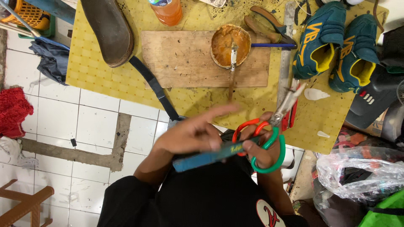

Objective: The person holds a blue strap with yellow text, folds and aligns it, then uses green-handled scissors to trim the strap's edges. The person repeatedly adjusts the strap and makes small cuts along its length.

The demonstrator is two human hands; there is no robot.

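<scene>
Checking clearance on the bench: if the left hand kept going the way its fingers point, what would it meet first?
Likely the scissors in the right hand; the left hand points up-right toward their blades, though depth is unclear.

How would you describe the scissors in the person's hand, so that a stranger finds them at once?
Start at the yellow table and look below its near edge, at the right hand. It grips steel scissors with one orange and one green plastic loop, blades pointing up and to the right. No other tool here has two-coloured handles.
</scene>
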